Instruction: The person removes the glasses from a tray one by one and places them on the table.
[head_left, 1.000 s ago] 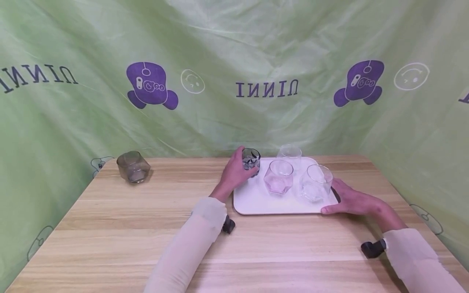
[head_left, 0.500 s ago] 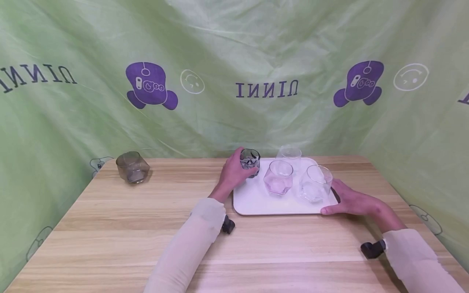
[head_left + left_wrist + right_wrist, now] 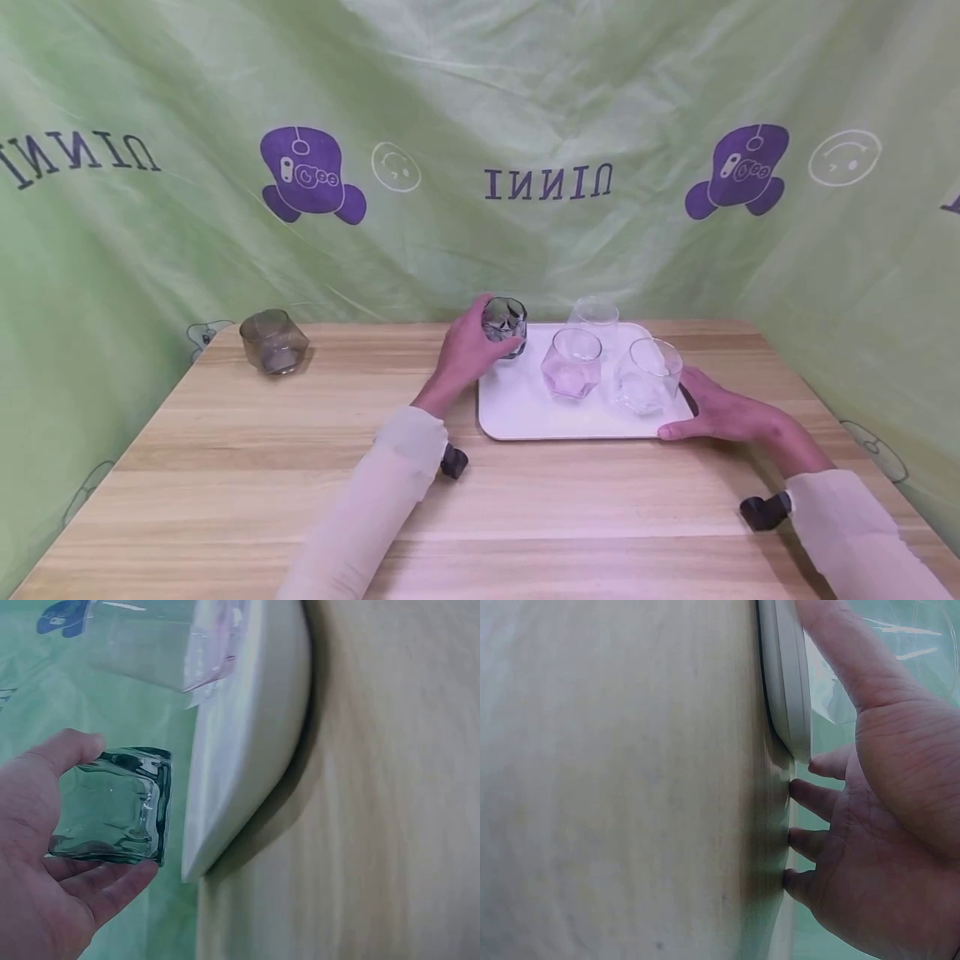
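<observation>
My left hand [image 3: 468,346] grips a smoky dark glass tumbler [image 3: 510,321] over the back left corner of the white tray [image 3: 517,412]. In the left wrist view, thumb and fingers wrap the tumbler [image 3: 112,806], and a gap shows between its base and the tray. A pink-tinted glass [image 3: 572,362] and two clear glasses, one at the back [image 3: 597,317] and one at the right [image 3: 648,375], stand on the tray. My right hand [image 3: 723,408] rests at the tray's front right corner, thumb on its edge. Its other fingertips [image 3: 799,881] touch the table.
A brown-tinted glass [image 3: 273,342] stands at the far left of the wooden table [image 3: 300,467]. Behind the table hangs a green printed curtain [image 3: 450,242], close to its back edge.
My left hand has moved slightly up and to the left with the dark tumbler in it. The right hand, the tray and the other glasses have stayed put.
</observation>
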Tool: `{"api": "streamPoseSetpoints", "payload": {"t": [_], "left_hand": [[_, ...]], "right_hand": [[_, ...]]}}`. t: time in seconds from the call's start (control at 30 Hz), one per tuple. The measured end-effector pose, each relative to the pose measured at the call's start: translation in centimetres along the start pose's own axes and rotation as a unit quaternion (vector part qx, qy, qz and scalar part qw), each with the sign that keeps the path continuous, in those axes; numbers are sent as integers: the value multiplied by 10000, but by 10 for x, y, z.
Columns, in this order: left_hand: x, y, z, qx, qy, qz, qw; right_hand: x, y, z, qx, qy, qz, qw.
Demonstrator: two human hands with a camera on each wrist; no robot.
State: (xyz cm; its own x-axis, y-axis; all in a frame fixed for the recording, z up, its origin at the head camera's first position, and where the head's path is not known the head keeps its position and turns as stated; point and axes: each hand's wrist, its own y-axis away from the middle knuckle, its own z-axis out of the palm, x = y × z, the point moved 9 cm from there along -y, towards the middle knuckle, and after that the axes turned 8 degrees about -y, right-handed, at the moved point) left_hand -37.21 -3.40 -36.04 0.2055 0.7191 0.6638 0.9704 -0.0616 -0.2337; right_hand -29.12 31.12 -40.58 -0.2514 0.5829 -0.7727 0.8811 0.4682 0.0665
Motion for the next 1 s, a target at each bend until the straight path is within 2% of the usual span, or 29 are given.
{"api": "streamPoseSetpoints", "payload": {"t": [0.2,0.4,0.73,1.0], "left_hand": [[-8,6,-28,109,124,-50,9999],[-26,11,-58,211,-148,32,9997],[-71,27,-96,159,-461,-214,9986],[-108,39,-125,212,-595,-463,9969]], "right_hand": [[-1,-1,-2,-4,-74,-65,10000],[-1,-3,-2,-12,-63,-135,9999],[-2,-3,-2,3,-83,-118,9999],[0,0,0,-50,10,102,9999]]}}
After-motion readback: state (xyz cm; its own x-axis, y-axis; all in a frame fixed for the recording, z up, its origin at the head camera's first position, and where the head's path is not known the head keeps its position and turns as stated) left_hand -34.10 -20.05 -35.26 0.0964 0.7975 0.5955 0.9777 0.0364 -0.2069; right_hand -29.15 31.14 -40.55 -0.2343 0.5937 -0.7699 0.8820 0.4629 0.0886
